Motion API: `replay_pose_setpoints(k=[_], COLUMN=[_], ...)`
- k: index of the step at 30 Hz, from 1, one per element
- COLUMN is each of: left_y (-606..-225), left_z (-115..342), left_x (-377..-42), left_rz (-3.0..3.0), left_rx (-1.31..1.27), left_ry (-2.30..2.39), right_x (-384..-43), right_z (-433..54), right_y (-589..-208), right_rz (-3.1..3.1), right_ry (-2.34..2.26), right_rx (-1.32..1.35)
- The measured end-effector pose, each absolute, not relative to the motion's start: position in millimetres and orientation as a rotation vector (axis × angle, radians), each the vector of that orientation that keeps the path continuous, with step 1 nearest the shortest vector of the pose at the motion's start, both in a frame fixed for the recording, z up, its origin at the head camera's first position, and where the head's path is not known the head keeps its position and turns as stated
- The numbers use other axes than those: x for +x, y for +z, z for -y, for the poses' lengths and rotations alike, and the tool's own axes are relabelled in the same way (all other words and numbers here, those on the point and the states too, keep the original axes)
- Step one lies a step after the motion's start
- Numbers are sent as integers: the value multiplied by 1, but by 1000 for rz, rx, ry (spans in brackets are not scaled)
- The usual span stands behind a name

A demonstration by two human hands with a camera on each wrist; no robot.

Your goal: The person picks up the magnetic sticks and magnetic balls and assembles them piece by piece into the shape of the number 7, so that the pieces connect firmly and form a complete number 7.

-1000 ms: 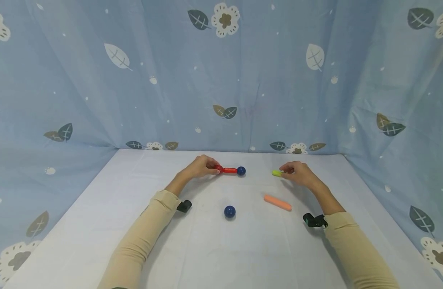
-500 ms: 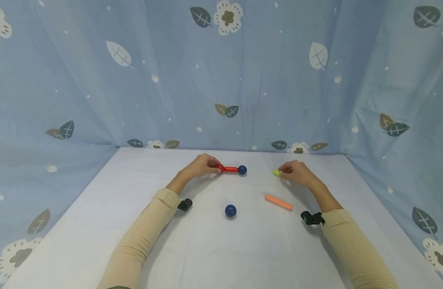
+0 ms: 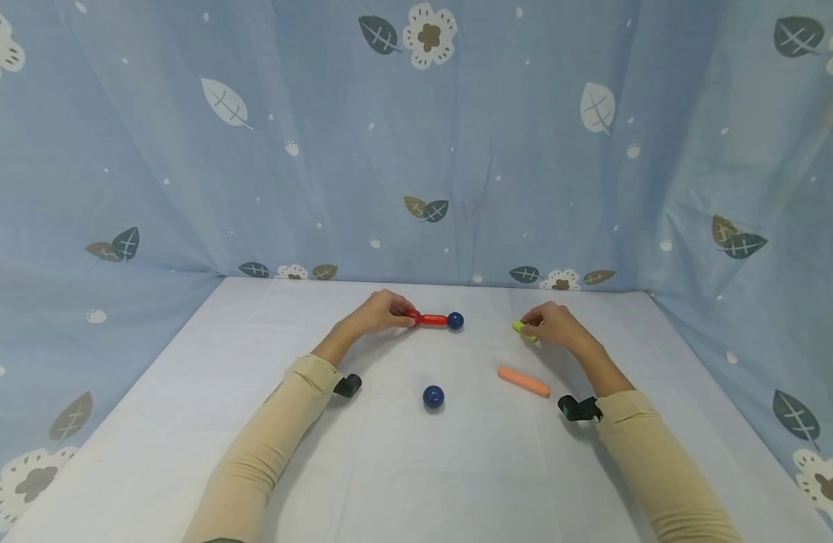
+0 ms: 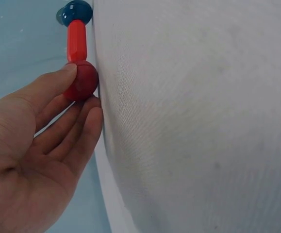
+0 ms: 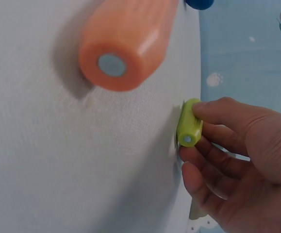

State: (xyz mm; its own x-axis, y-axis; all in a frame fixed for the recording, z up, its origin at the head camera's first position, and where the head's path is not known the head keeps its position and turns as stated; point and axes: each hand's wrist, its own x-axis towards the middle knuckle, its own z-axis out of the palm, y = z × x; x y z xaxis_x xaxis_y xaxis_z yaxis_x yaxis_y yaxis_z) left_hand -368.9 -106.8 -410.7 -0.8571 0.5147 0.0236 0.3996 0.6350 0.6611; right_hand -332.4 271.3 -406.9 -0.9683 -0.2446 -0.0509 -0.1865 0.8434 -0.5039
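My left hand [image 3: 379, 311] pinches a red ball [image 4: 84, 81] between thumb and fingers at the back of the table. From that ball a red rod [image 3: 433, 320] runs right, with a glossy dark blue ball [image 3: 455, 321] at its far end, all in one line. To the right, my right hand [image 3: 555, 324] holds a short lime-green rod [image 5: 190, 124] by thumb and fingertips, close to the tabletop. A small silvery disc shows in the green rod's end in the right wrist view. A gap separates the green rod from the blue ball.
An orange rod [image 3: 523, 381] lies slanted on the white table [image 3: 444, 483], in front of my right hand. A second blue ball [image 3: 433, 397] rests left of it, nearer me. Patterned blue cloth [image 3: 416, 151] hangs behind and at both sides.
My right hand has shifted slightly left and turned the green rod, which now slants in the head view. The left hand keeps its hold on the red ball.
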Motion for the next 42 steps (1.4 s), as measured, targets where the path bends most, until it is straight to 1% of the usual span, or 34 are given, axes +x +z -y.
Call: replay_pose_setpoints(k=[13, 42], left_y=[-412, -413], left_z=[106, 107], left_x=[-369, -369], left_rz=[-2689, -2680], left_rx=[753, 761], left_ry=[1036, 1039], right_x=[-332, -331], right_z=[-266, -263], right_y=[-402, -406], right_rz=[-2853, -2852], right_ry=[-747, -846], right_rx=[-270, -251])
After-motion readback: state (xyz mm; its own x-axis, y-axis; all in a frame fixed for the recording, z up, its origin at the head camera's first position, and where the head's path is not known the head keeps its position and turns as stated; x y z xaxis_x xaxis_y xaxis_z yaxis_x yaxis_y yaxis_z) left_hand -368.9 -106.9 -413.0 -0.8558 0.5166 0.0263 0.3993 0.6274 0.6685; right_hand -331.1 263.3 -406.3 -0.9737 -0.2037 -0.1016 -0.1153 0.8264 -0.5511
